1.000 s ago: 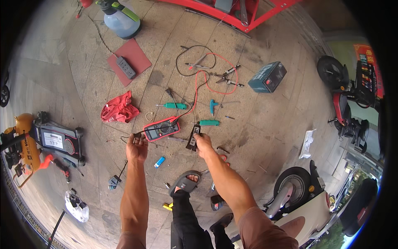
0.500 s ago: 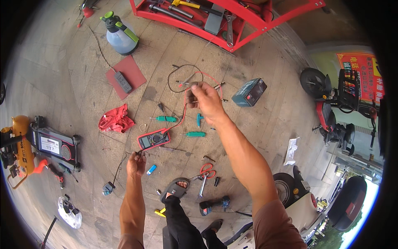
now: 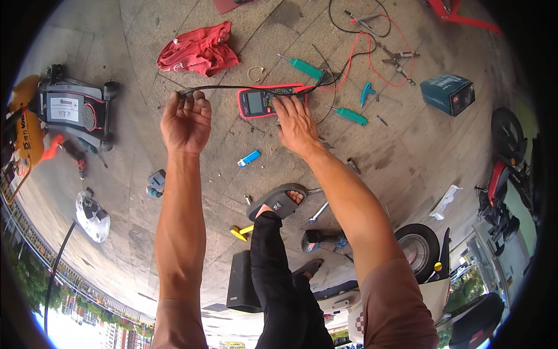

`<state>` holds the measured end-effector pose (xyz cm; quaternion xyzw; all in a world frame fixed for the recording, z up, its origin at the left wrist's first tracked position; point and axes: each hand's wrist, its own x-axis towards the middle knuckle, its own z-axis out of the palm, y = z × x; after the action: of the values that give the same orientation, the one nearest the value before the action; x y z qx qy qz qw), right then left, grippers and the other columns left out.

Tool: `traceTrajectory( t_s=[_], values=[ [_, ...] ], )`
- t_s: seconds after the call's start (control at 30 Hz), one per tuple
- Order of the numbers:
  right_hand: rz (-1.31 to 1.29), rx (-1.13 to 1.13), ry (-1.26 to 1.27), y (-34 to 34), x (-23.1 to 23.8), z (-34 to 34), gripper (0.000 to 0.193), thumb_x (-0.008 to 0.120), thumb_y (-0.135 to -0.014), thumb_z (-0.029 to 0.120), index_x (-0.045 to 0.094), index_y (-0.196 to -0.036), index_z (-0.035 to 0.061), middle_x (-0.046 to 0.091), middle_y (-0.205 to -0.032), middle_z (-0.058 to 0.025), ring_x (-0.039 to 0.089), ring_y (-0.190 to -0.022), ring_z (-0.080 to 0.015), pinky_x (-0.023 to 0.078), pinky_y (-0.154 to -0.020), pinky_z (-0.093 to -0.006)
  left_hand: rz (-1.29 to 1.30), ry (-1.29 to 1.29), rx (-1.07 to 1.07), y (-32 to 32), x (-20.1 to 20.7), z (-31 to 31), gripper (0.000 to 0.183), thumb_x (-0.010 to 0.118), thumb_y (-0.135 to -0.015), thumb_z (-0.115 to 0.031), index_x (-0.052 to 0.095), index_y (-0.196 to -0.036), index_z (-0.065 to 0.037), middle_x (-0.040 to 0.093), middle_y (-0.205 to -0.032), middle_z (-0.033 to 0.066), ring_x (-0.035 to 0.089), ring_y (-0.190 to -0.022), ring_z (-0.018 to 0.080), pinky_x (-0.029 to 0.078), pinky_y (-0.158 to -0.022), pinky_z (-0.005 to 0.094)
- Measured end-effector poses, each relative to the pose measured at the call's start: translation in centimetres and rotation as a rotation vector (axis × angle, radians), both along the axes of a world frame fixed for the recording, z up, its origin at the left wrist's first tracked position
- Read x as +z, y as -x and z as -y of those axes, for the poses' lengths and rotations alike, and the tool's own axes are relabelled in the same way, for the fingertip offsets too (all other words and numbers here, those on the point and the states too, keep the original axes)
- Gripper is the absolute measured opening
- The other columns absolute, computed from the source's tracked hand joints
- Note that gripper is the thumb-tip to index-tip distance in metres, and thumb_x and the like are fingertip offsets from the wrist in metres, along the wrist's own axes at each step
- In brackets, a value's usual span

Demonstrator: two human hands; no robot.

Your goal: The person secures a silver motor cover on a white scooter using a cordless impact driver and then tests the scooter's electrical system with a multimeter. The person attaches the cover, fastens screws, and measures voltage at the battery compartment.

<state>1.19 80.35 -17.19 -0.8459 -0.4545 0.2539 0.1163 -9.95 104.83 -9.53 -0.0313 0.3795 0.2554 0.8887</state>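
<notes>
My left hand [image 3: 186, 125] is raised, palm up, its curled fingers closed on the end of a thin black cable [image 3: 218, 87]. The cable stretches rightward across the top of a red-framed multimeter [image 3: 254, 103] lying on the paving. On the meter's dial side rests my right hand [image 3: 297, 125], fingers stretched out and hiding part of the dial. Red and black test leads [image 3: 347, 68] run from the meter's right end toward the far right. Two green-handled screwdrivers [image 3: 303, 67] and a blue T-handle tool [image 3: 366, 93] lie just right of it.
A red cloth [image 3: 200, 49] lies beyond the meter, and a blue lighter [image 3: 249, 158] nearer. At right stand a dark teal box [image 3: 444, 96] and a scooter wheel [image 3: 419, 247]. Near my sandalled foot [image 3: 282, 200] are a yellow hammer [image 3: 239, 232], a wrench [image 3: 318, 213] and a cordless drill [image 3: 317, 239].
The view has shifted, so the ground things sit higher. My right hand has come down from above the test leads onto the multimeter. The cable in my left hand now stretches over the meter.
</notes>
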Motion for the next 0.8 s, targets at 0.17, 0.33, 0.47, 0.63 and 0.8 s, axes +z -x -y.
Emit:
traceTrajectory(
  t_s=[0.17, 0.33, 0.47, 0.63, 0.8],
  values=[
    [0.288, -0.018, 0.258, -2.8, -2.6, -2.3, 0.085, 0.074, -0.072, 0.013, 0.03, -0.145, 0.011, 0.034, -0.146, -0.015, 0.032, -0.134, -0.0402, 0.022, -0.111, -0.0543, 0.249, 0.077, -0.153, 1.4, 2.6, 2.3, 0.02, 0.051, -0.097, -0.021, 0.06, -0.101, -0.003, 0.059, -0.09, 0.0074, 0.057, -0.085, 0.021, 0.046, -0.077, 0.034],
    [0.137, 0.053, 0.385, -4.1, -0.6, -2.1, 0.088, 0.081, -0.066, 0.027, 0.036, -0.14, 0.0102, 0.044, -0.132, -0.0159, 0.039, -0.127, -0.0367, 0.022, -0.107, -0.0624, 0.244, 0.126, 0.035, 3.4, 1.5, 3.5, 0.021, 0.05, -0.097, -0.019, 0.057, -0.102, 0.0, 0.061, -0.094, 0.01, 0.059, -0.087, 0.0221, 0.049, -0.078, 0.0347],
    [-0.14, 0.182, 0.429, -4.9, 4.6, -2.2, 0.086, 0.081, -0.058, 0.038, 0.047, -0.13, 0.0052, 0.05, -0.122, -0.0175, 0.045, -0.121, -0.0364, 0.033, -0.101, -0.0595, 0.177, 0.143, 0.169, 4.4, -0.4, 3.6, 0.022, 0.05, -0.097, -0.015, 0.055, -0.103, 0.005, 0.064, -0.103, 0.0196, 0.061, -0.1, 0.0289, 0.053, -0.087, 0.0396],
    [-0.694, 0.42, 0.609, -7.1, 12.9, -1.2, 0.075, 0.077, -0.059, 0.042, 0.057, -0.117, -0.0023, 0.057, -0.114, -0.0214, 0.053, -0.111, -0.0371, 0.044, -0.094, -0.0471, 0.032, 0.189, 0.235, 3.9, -1.7, 3.3, 0.026, 0.049, -0.097, -0.015, 0.051, -0.112, 0.006, 0.058, -0.12, 0.0257, 0.056, -0.117, 0.0367, 0.05, -0.099, 0.0467],
    [-1.28, 0.318, 0.328, -7.8, 22.2, 4.5, 0.08, 0.076, -0.069, 0.043, 0.051, -0.129, -0.0036, 0.059, -0.118, -0.0222, 0.057, -0.112, -0.0342, 0.045, -0.095, -0.0394, -0.603, -0.111, -0.397, 6.2, 1.4, 4.9, 0.051, 0.053, -0.097, -0.027, 0.038, -0.135, 0.003, 0.049, -0.135, 0.0213, 0.055, -0.117, 0.0348, 0.051, -0.091, 0.0382]
  ],
)
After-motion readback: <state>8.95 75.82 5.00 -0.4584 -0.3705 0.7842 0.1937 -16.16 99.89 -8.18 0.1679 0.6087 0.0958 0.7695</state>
